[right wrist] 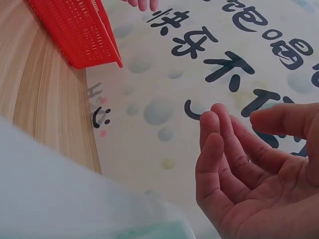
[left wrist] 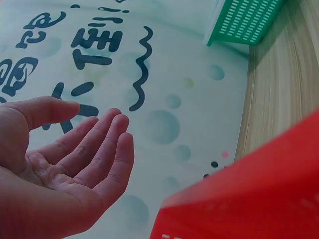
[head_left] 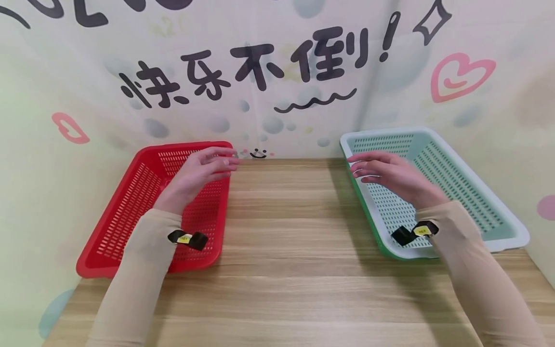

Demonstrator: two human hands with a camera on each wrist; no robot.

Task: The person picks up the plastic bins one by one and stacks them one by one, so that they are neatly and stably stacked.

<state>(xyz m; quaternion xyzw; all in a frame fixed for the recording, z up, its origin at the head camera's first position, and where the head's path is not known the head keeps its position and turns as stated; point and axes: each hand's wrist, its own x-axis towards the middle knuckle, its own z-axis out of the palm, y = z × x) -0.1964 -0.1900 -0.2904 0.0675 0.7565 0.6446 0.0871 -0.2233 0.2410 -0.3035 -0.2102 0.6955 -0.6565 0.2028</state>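
Note:
My left hand (head_left: 200, 172) is held above the red plastic basket (head_left: 88, 267), its fingers relaxed and pointing inward. In the left wrist view the palm of that left hand (left wrist: 84, 169) shows nothing in it. Over the inner rim of the pale blue and green basket (head_left: 518, 236) hovers my right hand (head_left: 392, 176), fingers slightly bent. The right wrist view shows the same right hand (right wrist: 249, 174) with a gap between thumb and fingers and nothing held. Slotted walls and floor are visible inside both baskets; the hands and sleeves hide parts of them.
A wood-grain table (head_left: 286, 250) runs between the two baskets. Behind it hangs a pale cloth backdrop (head_left: 260, 125) with dark lettering, hearts and bubbles. Each sleeved wrist bears a small black strap, one on the left (head_left: 198, 241) and one on the right (head_left: 403, 235).

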